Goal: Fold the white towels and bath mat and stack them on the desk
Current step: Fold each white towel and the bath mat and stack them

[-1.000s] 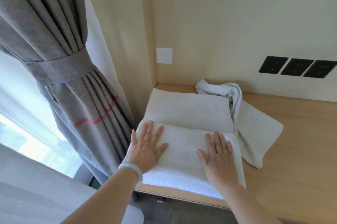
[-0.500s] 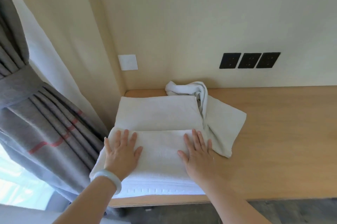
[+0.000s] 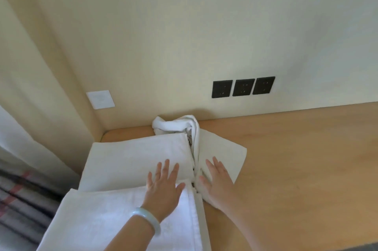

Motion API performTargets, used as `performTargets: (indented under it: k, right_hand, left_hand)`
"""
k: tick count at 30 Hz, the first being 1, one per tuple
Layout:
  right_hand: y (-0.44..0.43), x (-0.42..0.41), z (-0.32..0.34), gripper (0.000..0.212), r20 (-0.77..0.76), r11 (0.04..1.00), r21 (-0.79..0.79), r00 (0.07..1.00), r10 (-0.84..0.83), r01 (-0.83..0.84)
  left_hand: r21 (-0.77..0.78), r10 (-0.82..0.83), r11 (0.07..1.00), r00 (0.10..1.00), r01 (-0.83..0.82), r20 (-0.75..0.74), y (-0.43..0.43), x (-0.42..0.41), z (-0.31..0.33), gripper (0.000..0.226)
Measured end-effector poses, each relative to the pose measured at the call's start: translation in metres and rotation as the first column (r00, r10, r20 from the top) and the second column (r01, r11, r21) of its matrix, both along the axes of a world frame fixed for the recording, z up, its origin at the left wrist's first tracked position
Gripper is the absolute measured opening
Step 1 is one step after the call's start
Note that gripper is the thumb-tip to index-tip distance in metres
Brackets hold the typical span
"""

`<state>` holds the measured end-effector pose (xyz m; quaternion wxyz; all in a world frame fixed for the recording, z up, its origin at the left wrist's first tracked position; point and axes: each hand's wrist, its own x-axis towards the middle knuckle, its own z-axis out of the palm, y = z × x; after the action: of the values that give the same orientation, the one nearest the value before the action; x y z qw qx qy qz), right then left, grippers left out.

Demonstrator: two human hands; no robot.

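The folded towel (image 3: 126,169) fills the surface's (image 3: 306,169) left corner, with bare wood stretching off right. The left hand (image 3: 163,187) is flat on it and the right hand (image 3: 216,183) is on the crumpled towel (image 3: 225,148), fingers (image 3: 166,167) spread, gripping nothing.

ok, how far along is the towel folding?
Done: two folded pieces lie flat in the desk corner, the near piece overlapping the far piece. In hand: left hand flat across both, right hand flat on the loose towel. Left: that one is unfolded, bunched at the wall, and not on the stack.
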<state>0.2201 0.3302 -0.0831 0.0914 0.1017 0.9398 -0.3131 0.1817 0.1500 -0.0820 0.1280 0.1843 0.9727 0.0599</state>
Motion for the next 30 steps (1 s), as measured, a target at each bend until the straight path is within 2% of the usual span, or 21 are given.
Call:
performTargets:
  k: [6,14,18,23,25,27,30]
  right_hand:
    - [0.095,-0.055,-0.01,0.067,0.046,0.996,-0.026,0.996,0.083,-0.081]
    - [0.171,-0.14,-0.02,0.067,0.098,0.961,0.083,0.962,0.256,-0.264]
    - [0.163,-0.177,-0.024,0.067,0.117,0.906,0.12,0.912,0.393,-0.406]
    - [0.129,-0.214,-0.061,0.07,0.148,0.754,0.245,0.792,0.592,-0.609]
    - [0.128,-0.212,-0.077,0.07,0.224,0.742,0.279,0.793,0.567,-0.61]
    - [0.134,-0.195,-0.091,0.067,0.246,0.754,0.332,0.824,0.511,-0.567]
    - [0.156,-0.161,-0.111,0.063,0.037,0.819,0.406,0.903,0.428,-0.405]
  left_hand:
    - [-0.019,0.067,0.998,0.994,-0.066,0.085,0.088,-0.049,-0.012,0.062]
    - [-0.029,0.201,0.98,0.972,-0.199,0.121,0.172,-0.106,-0.026,0.062]
    - [-0.093,0.255,0.966,0.956,-0.243,0.145,0.178,-0.119,-0.034,0.06]
    - [-0.148,0.262,0.959,0.957,-0.244,0.125,0.172,-0.125,-0.048,0.069]
    - [-0.082,0.294,0.954,0.952,-0.287,0.081,0.17,-0.127,-0.054,0.075]
    - [0.075,0.37,0.925,0.928,-0.373,0.047,0.17,-0.127,-0.059,0.072]
    - [0.221,0.461,0.858,0.885,-0.464,0.068,0.18,-0.119,-0.063,0.057]
